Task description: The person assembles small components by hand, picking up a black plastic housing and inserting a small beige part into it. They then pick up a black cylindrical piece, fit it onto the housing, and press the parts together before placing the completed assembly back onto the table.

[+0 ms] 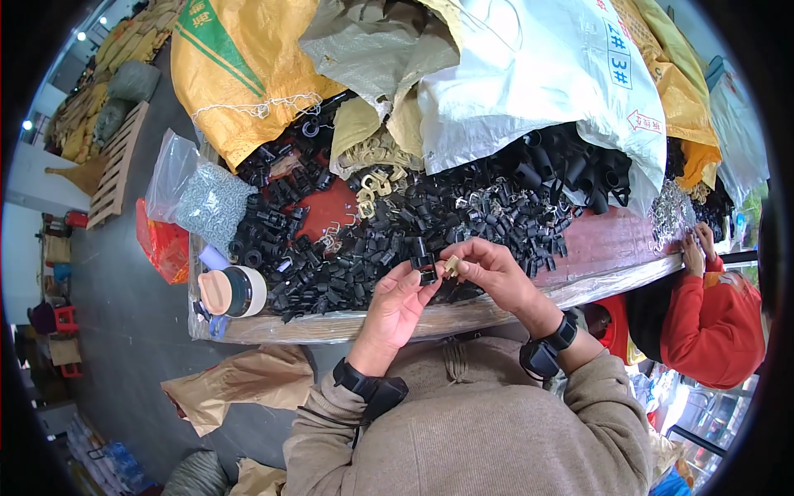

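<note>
Just above the near table edge, my left hand (395,304) is closed on a black plastic fitting (423,255), held upright between thumb and fingers. My right hand (503,279) pinches a small beige plastic clip (452,266) right beside the fitting; whether the two parts touch is hard to tell. Beyond both hands spreads a heap of small black plastic parts (488,217). More beige clips (374,188) lie farther back, near the mouth of a sack. Small bent metal pieces (331,238) rest on the red tabletop among the black parts.
Large yellow (248,66) and white (538,83) woven sacks line the far side, with black tubes (571,165) spilling out. At left stand a clear bag of screws (217,202) and a lidded cup (241,291). A co-worker in a red sleeve (695,310) handles parts at right.
</note>
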The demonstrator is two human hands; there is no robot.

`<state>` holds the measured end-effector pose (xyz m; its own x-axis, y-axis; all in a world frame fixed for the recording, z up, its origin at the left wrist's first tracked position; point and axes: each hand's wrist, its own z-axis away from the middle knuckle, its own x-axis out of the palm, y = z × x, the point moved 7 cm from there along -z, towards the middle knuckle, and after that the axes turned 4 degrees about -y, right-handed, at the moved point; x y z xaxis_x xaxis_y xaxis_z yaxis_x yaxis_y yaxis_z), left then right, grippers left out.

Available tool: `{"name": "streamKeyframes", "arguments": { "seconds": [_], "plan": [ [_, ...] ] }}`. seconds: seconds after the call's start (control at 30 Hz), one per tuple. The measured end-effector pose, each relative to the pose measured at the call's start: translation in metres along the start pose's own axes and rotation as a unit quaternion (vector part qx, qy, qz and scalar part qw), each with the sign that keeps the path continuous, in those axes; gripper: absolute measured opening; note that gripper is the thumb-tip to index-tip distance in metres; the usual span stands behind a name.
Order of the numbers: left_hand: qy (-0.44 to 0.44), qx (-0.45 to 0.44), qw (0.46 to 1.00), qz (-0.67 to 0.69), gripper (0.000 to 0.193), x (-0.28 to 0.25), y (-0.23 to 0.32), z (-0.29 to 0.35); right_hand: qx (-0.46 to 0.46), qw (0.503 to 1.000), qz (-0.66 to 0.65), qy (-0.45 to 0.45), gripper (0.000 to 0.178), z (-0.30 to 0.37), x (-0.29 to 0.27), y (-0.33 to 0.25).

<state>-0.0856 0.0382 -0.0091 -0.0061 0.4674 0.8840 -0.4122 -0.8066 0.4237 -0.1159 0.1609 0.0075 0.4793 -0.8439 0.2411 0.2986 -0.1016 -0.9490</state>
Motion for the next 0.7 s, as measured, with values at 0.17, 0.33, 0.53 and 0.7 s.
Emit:
{"name": "streamKeyframes", "arguments": {
  "seconds": [0.17,0.33,0.53,0.7],
  "plan": [
    [0.017,-0.016,0.999,-0.047,0.028,0.001,-0.006,0.001,-0.057,0.998,-0.003,0.032,0.014,0.002,-0.009,-0.003],
    [0.037,-0.043,0.996,-0.070,0.026,-0.009,-0.007,0.005,-0.121,0.989,0.078,0.023,0.014,0.002,-0.001,-0.032],
    [0.026,-0.080,0.995,-0.055,0.027,-0.008,-0.012,0.010,-0.180,0.957,0.220,-0.049,0.014,-0.001,0.022,-0.044],
    [0.022,-0.094,0.994,-0.055,0.028,-0.011,-0.011,0.012,-0.180,0.948,0.255,-0.059,0.014,-0.004,0.028,-0.043]
  ]
}}
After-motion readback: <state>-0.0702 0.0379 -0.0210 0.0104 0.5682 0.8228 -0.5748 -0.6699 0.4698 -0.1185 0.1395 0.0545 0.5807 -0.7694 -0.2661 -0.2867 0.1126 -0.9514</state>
